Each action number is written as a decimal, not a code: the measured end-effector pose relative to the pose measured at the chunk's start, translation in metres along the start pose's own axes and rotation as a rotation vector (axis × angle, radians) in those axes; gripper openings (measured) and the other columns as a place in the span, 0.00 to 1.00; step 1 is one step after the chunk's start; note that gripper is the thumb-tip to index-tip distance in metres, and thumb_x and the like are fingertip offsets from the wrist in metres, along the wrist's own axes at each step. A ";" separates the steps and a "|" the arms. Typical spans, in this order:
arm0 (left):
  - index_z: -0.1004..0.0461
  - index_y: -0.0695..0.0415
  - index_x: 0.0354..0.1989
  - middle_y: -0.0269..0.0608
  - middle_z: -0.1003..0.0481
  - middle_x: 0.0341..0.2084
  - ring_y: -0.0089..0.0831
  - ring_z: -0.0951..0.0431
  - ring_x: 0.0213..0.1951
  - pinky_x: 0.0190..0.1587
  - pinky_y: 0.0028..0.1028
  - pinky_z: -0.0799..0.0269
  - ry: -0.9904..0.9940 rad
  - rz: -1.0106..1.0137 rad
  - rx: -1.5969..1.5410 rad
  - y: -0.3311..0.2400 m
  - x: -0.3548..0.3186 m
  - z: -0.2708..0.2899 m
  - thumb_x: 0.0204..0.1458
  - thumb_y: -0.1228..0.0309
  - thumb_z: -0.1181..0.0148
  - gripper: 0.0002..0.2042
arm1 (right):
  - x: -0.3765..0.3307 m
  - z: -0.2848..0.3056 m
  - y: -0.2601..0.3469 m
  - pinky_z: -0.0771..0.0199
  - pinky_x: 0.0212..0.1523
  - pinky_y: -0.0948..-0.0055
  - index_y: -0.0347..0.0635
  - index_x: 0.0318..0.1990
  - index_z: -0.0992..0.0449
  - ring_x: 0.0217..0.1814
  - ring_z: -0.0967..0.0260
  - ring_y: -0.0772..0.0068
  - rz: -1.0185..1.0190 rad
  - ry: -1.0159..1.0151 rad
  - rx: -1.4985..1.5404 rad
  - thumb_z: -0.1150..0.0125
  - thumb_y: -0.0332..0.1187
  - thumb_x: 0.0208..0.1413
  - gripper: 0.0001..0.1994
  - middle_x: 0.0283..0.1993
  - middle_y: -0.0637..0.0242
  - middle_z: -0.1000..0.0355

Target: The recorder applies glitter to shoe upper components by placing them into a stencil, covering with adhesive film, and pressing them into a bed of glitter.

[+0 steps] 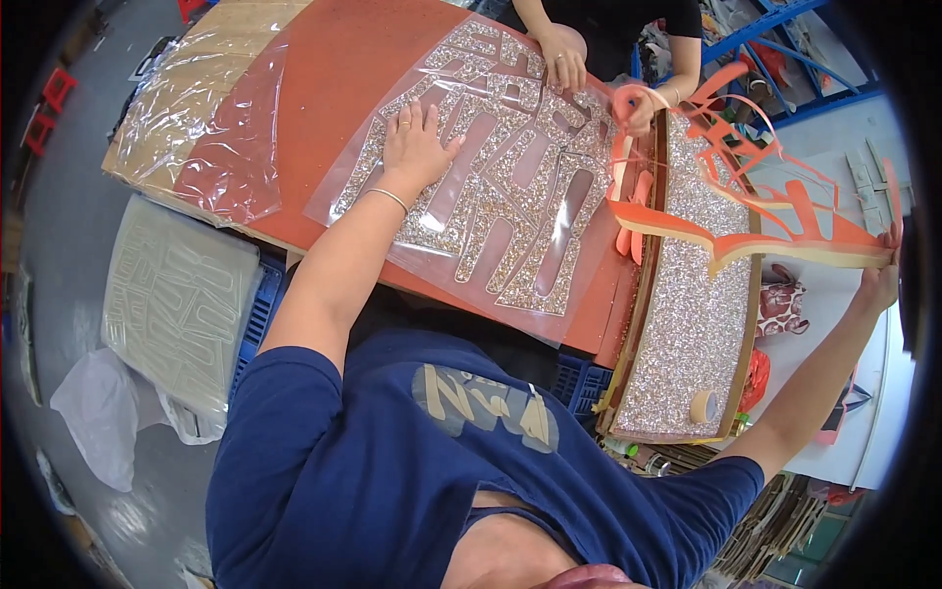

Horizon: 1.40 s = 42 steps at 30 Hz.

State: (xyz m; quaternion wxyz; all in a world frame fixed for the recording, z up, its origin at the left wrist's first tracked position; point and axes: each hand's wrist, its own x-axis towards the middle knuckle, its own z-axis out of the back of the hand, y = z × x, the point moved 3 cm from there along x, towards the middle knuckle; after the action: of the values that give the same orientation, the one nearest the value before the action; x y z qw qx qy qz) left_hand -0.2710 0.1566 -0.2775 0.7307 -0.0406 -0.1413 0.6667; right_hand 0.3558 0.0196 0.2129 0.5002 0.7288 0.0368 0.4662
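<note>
My left hand [416, 149] lies flat, fingers spread, on a clear plastic sheet [339, 187] bearing glittery silver-gold cut-out shapes [461, 236] on the red tabletop. Far out to the right, my right hand [882, 280] is raised, its fingers closed on the edge of an orange cut-out sheet [800, 250] with a cream underside. Thin strips and openings make up that sheet, which hangs in the air and sags between my hand and the table. Across from me, a co-worker's hand [563, 61] rests on the glitter shapes. Their other hand [640, 110] is at the orange sheet's near-table end.
A long glitter-covered board [687, 344] stands right of the red table [334, 59], with a tape roll [703, 406] on it. At left are a plastic-wrapped board [177, 118], a stack of clear patterned sheets [177, 304] and a white bag [98, 412]. Blue crates [579, 381] sit beneath.
</note>
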 end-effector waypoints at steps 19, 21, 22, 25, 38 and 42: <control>0.47 0.58 0.66 0.52 0.49 0.66 0.43 0.52 0.68 0.68 0.39 0.60 -0.006 0.003 0.026 -0.002 0.000 0.000 0.56 0.42 0.60 0.37 | 0.020 0.060 0.001 0.31 0.54 0.74 0.25 0.58 0.37 0.49 0.33 0.67 -0.012 -0.012 0.001 0.61 0.22 0.61 0.18 0.52 0.54 0.33; 0.47 0.58 0.66 0.52 0.49 0.66 0.43 0.52 0.68 0.69 0.39 0.60 0.000 0.009 0.035 -0.001 0.000 0.000 0.56 0.42 0.61 0.37 | 0.020 0.066 0.009 0.31 0.53 0.75 0.26 0.58 0.36 0.49 0.33 0.66 0.023 -0.006 -0.088 0.64 0.21 0.61 0.19 0.52 0.54 0.33; 0.47 0.58 0.66 0.52 0.50 0.66 0.42 0.52 0.68 0.69 0.39 0.61 0.005 0.013 0.043 0.000 0.000 0.001 0.56 0.42 0.61 0.37 | 0.020 0.071 0.013 0.31 0.53 0.74 0.26 0.58 0.36 0.49 0.33 0.66 0.035 -0.007 -0.111 0.64 0.22 0.61 0.19 0.52 0.54 0.33; 0.47 0.58 0.66 0.52 0.50 0.66 0.42 0.52 0.68 0.69 0.39 0.61 0.013 0.032 0.049 0.003 -0.002 0.005 0.56 0.42 0.61 0.37 | 0.026 0.094 0.016 0.31 0.52 0.73 0.28 0.58 0.36 0.50 0.34 0.65 0.063 -0.006 -0.166 0.65 0.24 0.60 0.20 0.52 0.53 0.33; 0.46 0.59 0.66 0.53 0.51 0.66 0.42 0.53 0.68 0.68 0.43 0.63 -0.016 0.055 0.003 -0.006 -0.010 -0.004 0.55 0.42 0.60 0.38 | -0.014 0.337 0.130 0.28 0.49 0.67 0.43 0.47 0.22 0.47 0.26 0.61 0.800 -0.387 -1.395 0.51 0.36 0.59 0.15 0.46 0.62 0.24; 0.47 0.60 0.66 0.54 0.51 0.67 0.43 0.53 0.68 0.67 0.45 0.62 -0.002 0.157 0.064 0.007 -0.020 0.007 0.56 0.42 0.59 0.37 | -0.196 0.090 0.099 0.29 0.52 0.62 0.42 0.49 0.24 0.49 0.27 0.59 1.277 0.008 -1.379 0.55 0.34 0.64 0.14 0.49 0.61 0.25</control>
State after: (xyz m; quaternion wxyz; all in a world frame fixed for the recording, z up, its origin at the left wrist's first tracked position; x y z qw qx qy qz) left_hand -0.2812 0.1363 -0.2753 0.6771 -0.0273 -0.1170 0.7260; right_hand 0.2688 -0.1938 0.1569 0.4707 0.1524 -0.6526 0.5738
